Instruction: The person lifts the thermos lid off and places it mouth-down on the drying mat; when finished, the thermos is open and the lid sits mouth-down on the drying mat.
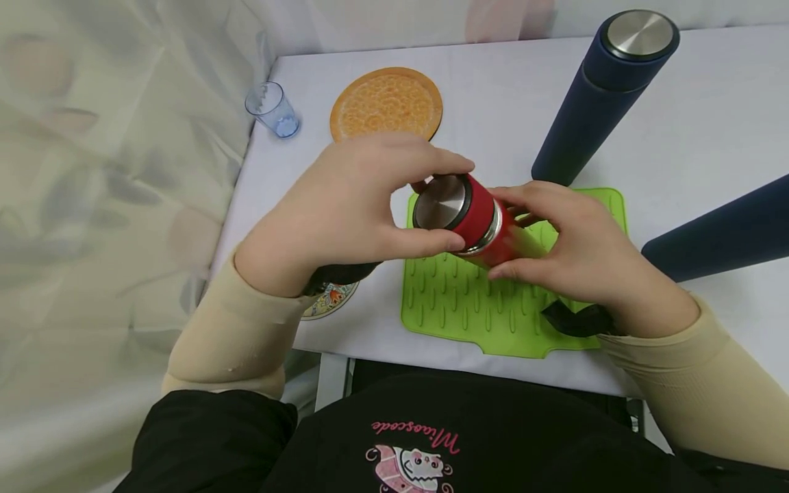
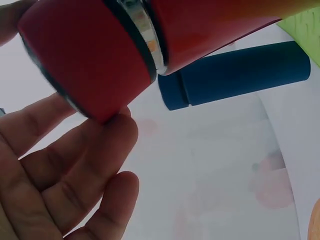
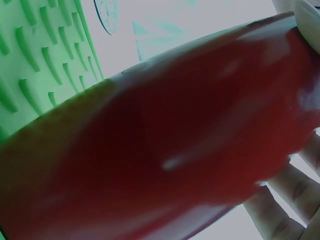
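Observation:
A red thermos flask [image 1: 504,236] stands tilted over the green ridged mat [image 1: 456,301], in front of the person. With thumb and fingers the left hand [image 1: 351,205] grips its red lid [image 1: 479,212], which has a brushed steel top. Between lid and body shows a shiny silver band, also plain in the left wrist view. The right hand [image 1: 592,243] holds the body of the flask, thumb on the near side and fingers on the far side. In the right wrist view the red body [image 3: 170,130] fills most of the picture; its lower part looks yellowish.
Behind the mat at the right stands a tall dark blue flask [image 1: 592,109]; another dark blue flask [image 1: 727,226] is partly cut off. A round orange mat [image 1: 388,103] and a blue glass [image 1: 274,113] are at the back left. A patterned round piece [image 1: 333,301] shows under the left wrist.

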`<state>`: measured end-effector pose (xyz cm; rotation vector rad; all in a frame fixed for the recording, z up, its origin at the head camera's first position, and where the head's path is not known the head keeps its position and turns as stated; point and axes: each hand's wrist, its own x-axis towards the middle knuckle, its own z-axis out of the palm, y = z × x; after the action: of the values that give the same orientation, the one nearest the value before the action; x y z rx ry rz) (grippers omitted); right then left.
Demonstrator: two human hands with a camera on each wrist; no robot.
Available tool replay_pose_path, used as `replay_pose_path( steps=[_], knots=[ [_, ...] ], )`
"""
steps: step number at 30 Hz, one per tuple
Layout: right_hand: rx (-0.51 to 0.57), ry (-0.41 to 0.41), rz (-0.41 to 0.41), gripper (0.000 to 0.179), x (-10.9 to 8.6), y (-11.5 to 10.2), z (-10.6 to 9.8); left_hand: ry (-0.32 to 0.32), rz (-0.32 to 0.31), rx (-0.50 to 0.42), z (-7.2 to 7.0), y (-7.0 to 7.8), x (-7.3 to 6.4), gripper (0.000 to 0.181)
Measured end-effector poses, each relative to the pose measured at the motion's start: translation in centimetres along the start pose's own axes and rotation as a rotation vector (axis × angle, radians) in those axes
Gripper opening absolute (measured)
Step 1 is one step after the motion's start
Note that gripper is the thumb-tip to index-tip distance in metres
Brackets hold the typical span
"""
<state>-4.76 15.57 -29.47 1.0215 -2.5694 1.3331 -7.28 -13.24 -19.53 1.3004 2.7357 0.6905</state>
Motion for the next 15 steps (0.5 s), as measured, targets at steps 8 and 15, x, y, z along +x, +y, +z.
replay_pose_path(
  steps=[8, 15],
  knots=[
    [-0.01, 0.025, -0.01, 0.092, -0.1, 0.0, -0.5, 0.137, 0.033, -0.036, 0.2, -0.2, -0.8, 0.059],
    [-0.014, 0.027, -0.022, 0.091, -0.2, 0.0, -0.5, 0.274, -0.005, -0.087, 0.5, -0.4, -1.1, 0.049]
  ],
)
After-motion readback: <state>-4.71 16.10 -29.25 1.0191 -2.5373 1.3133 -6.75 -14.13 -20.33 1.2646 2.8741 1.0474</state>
